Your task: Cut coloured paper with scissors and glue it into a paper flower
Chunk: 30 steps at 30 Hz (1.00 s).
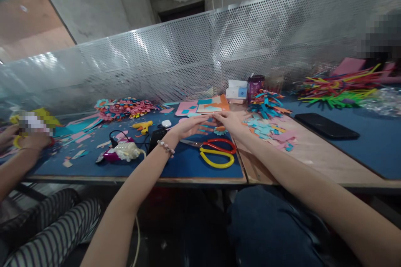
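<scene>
My left hand (196,124), with a beaded bracelet on its wrist, reaches over the blue mat with its fingers stretched out. Its fingertips meet those of my right hand (228,121), whose fingers are bent together; anything pinched there is too small or hidden to make out. Just under the hands lies a small flower-shaped paper piece (220,130) with a light blue scalloped edge. Closer to me, scissors (217,157) with one red and one yellow handle rest on the mat, their blades partly behind my left wrist.
A yellow glue gun (143,127) and a purple-and-white glue gun (122,152) with a cord lie left. Behind are a pile of paper flowers (125,108), coloured sheets (188,107) and a purple cup (256,85). Paper scraps (266,127) and a black phone (326,125) lie right. Another person's hands (36,139) work at far left.
</scene>
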Each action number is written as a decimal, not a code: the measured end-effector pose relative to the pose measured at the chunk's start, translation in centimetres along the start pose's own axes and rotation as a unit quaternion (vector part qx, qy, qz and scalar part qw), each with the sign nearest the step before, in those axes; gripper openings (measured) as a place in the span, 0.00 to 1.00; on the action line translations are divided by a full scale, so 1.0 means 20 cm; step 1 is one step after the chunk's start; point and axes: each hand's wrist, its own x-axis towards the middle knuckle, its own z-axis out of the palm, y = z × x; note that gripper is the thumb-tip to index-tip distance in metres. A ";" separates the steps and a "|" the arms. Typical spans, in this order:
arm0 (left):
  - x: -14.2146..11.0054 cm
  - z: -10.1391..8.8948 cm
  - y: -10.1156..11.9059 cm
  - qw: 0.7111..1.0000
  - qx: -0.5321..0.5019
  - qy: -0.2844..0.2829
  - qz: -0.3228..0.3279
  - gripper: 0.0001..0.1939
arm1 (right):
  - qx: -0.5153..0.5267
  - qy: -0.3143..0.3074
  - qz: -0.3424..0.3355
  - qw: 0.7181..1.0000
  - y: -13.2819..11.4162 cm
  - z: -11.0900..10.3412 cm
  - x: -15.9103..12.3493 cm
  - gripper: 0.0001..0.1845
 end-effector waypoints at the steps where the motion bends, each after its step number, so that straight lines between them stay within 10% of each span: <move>1: 0.00 0.01 0.00 1.000 0.006 0.000 0.001 0.25 | -0.004 0.002 0.000 1.000 0.00 0.00 0.00 0.20; 13: -0.02 0.00 0.02 0.996 0.078 0.018 0.048 0.24 | 0.168 0.074 0.038 0.982 -0.01 -0.02 0.01 0.20; 21: 0.07 0.00 -0.07 0.898 0.318 0.230 0.199 0.22 | 0.225 0.009 0.078 0.971 -0.03 0.04 -0.03 0.18; 30: 0.06 0.04 -0.08 0.905 0.337 0.145 0.214 0.17 | 0.097 -0.015 0.014 0.995 -0.09 0.08 -0.07 0.13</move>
